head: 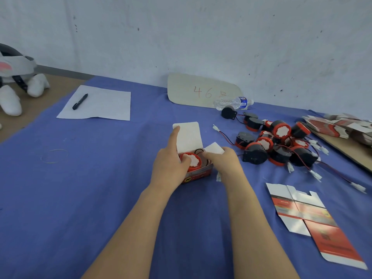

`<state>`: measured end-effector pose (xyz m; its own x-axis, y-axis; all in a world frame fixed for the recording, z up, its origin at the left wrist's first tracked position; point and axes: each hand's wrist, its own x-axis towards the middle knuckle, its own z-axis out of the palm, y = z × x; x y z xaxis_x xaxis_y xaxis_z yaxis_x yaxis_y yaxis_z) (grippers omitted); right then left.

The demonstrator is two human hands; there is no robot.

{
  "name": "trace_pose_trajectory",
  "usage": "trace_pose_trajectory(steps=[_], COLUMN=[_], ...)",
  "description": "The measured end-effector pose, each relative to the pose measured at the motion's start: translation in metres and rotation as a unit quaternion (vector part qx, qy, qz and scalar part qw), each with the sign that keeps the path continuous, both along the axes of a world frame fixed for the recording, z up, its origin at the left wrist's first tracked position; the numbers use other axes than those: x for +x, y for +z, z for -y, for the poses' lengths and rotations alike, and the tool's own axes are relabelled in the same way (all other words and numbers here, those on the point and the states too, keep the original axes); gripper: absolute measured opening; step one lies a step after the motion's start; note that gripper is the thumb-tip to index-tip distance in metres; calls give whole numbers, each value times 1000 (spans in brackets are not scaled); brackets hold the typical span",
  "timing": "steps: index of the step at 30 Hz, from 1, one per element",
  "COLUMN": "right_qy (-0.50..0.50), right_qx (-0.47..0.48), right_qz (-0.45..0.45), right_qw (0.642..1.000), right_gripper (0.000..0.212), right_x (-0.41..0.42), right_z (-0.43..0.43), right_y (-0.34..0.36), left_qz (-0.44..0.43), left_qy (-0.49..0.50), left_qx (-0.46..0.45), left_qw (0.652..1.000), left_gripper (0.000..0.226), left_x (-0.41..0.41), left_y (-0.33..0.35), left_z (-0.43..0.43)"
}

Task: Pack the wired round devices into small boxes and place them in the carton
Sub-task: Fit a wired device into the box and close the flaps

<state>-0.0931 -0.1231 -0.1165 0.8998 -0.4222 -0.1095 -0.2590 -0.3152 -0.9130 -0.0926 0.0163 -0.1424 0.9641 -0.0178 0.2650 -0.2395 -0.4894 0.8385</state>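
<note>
A small red and white box (pixel 198 174) stands open on the blue cloth, its white lid flap (pixel 188 135) upright. Inside sits a round black device with a red rim and white face (pixel 192 160), its black wire looped beside it. My left hand (pixel 171 164) grips the box's left side, index finger stretched up along the lid flap and thumb on the device. My right hand (pixel 225 160) holds the box's right side, fingers curled at the white side flap (pixel 214 148). A pile of several more wired devices (pixel 277 143) lies to the right. No carton is in view.
A flat unfolded box blank (pixel 314 222) lies at the near right, and a stack of more blanks (pixel 342 125) sits on cardboard at far right. A water bottle (pixel 233 102), a cardboard sign (pixel 201 89), paper with a pen (pixel 80 101) and a rubber band (pixel 54 156) are around.
</note>
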Motion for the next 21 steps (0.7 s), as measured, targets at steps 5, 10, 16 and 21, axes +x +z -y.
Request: trace_pose_trajectory(steps=[5,10,16,21], right_qy=[3,4,-23,-16], right_qx=[40,-88,-144,-236], right_qz=[18,44,97,98], right_qw=[999,995,985,967], right_gripper=[21,21,16,12], right_x=[3,7,2,0], right_z=[3,-8,-10,-18], right_y=[-5,-12,-16,-15], left_qz=[8,24,6,35], left_qy=[-18,-20,105,98], left_qx=[2,-2,-195,-275], left_qw=[1000,1000,975,956], left_gripper=[75,75,67,23], left_x=[0,-1,-1,-9], left_y=[-2,-3,4,6], left_z=[1,2,-1,7])
